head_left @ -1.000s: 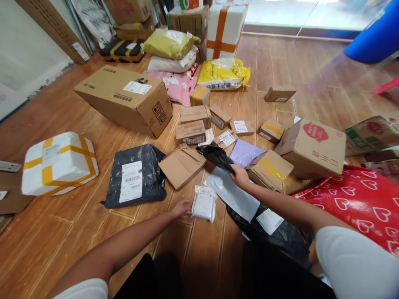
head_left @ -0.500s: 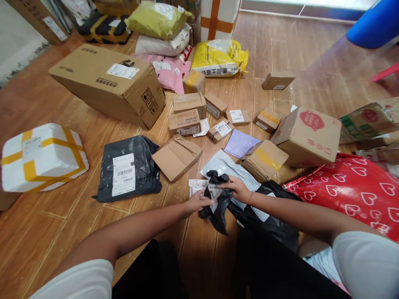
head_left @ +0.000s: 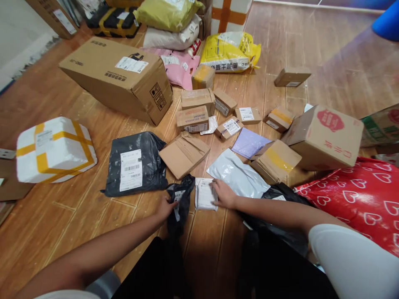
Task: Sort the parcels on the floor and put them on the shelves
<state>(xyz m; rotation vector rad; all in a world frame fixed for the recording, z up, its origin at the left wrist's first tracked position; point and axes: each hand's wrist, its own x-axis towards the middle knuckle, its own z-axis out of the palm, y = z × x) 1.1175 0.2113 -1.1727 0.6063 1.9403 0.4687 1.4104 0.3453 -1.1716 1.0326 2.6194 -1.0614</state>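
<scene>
On my feed the wooden floor (head_left: 68, 224) is strewn with parcels. A large brown carton (head_left: 120, 79) lies on its side at upper left, and a white foam box (head_left: 54, 149) strapped with yellow tape sits well apart from it near the left edge. A big black mailer bag (head_left: 135, 164) with a white label lies just beside a flattened cardboard piece (head_left: 183, 153). Past that I count about 7 small brown boxes, with a lilac padded envelope (head_left: 247, 142) among them. At right I see a carton with a red logo (head_left: 326, 137), and below it a red bag with white hearts (head_left: 358, 199). A yellow sack (head_left: 230, 52) lies at the top.
</scene>
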